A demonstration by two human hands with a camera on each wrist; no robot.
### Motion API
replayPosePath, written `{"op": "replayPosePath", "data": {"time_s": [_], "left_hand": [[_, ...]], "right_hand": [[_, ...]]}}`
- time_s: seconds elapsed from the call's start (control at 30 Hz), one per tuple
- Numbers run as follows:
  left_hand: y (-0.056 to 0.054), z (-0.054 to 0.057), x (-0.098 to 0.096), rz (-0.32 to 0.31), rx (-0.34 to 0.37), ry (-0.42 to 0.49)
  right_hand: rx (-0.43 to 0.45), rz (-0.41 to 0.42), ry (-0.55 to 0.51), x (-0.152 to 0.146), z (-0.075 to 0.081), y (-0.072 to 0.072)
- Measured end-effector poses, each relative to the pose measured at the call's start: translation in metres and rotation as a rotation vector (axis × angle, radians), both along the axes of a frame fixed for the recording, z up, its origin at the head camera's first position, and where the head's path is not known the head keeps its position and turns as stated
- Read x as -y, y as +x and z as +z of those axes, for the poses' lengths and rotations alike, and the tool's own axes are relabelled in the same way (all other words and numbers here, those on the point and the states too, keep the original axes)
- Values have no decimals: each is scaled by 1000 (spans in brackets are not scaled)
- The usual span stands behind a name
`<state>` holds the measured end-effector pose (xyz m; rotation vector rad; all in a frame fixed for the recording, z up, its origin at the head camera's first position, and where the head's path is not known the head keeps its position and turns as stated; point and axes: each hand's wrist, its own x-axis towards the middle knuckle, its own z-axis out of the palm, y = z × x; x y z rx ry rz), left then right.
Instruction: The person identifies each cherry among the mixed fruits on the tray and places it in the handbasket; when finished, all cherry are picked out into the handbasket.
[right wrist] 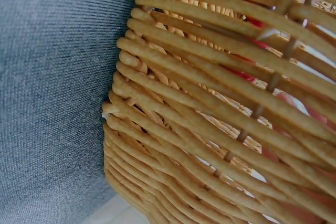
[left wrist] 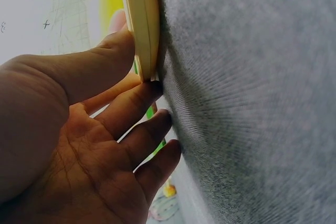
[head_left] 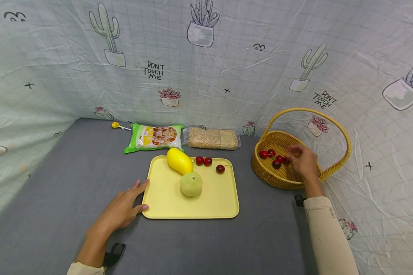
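My left hand [head_left: 122,208] rests at the left edge of a yellow tray [head_left: 213,202], its thumb and fingers spread. The left wrist view has the thumb against the tray's rim [left wrist: 142,30] and several fingertips near the grey cloth. On the tray lie a yellow mango [head_left: 179,161], a pale green round fruit [head_left: 191,184] and three dark red cherries [head_left: 220,169]. My right hand [head_left: 303,162] reaches into a wicker basket [head_left: 266,172], its fingers bent beside several cherries [head_left: 277,164]. Whether it pinches one is unclear; the basket's weave [right wrist: 210,103] mostly hides the hand in the right wrist view.
Behind the tray lie a green-and-white food packet [head_left: 155,136] and a clear bag of grains [head_left: 211,138]. A yellow lollipop [head_left: 115,125] is left of the packet. The basket's tall handle [head_left: 306,109] arches up, close to the printed curtain [head_left: 375,133].
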<state>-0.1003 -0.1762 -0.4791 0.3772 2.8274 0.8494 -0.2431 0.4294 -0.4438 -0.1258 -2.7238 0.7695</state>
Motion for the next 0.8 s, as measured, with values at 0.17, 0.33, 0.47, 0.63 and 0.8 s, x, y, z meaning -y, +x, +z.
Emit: {"op": "replayPosePath", "data": {"time_s": [0.17,0.33,0.47,0.63,0.8], "left_hand": [[-1,0,0,0,4,-3],[-1,-1,1,-2,-5,11],[0,0,0,3,-2,14],[-1,1,1,-2,8,12],[0,1,0,-1,3,11]], "right_hand": [[-138,-57,-19,4,-1,1],[-271,-99,-69,7,-3,1],[-375,-90,-85,15,-1,5],[-469,-43,-86,30,4,9],[-522,21,-102,50,10,15]]}}
